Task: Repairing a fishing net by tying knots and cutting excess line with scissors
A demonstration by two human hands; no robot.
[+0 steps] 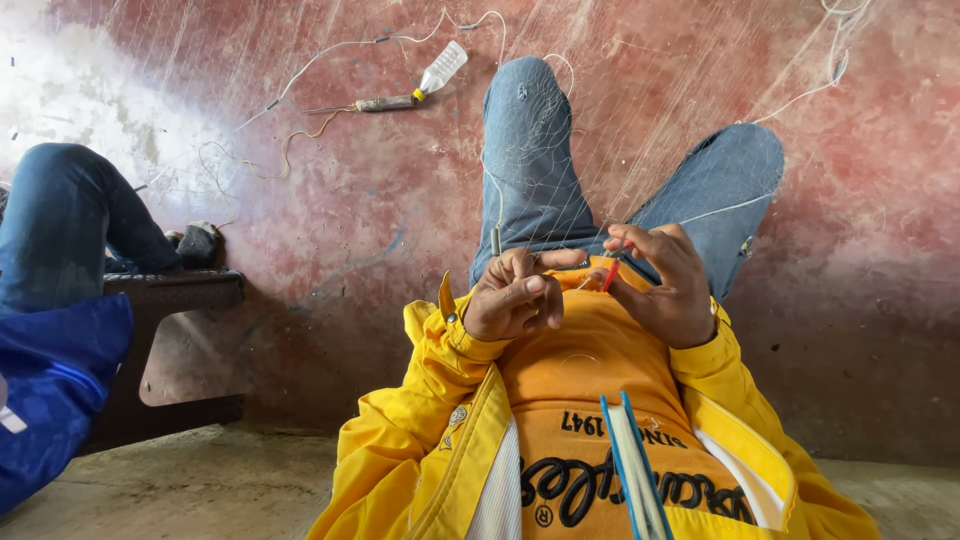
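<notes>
I sit on the floor with a fine, pale fishing net [560,150] draped over my jeans-clad knees. My left hand [515,295] is curled in front of my orange shirt and pinches strands of the net between thumb and fingers. A small grey weight [495,240] hangs on the net line just above it. My right hand [665,285] is close beside it and grips a thin red netting needle [610,275], whose tip points toward the left hand. The two hands are a few centimetres apart.
A clear plastic bottle [442,68] and a wooden-handled tool [385,103] lie on the red floor beyond my knees, with loose cord around them. Another person in jeans and a blue jacket [50,370] sits at the left by a dark bench [175,290]. A blue-edged flat thing [630,470] rests against my chest.
</notes>
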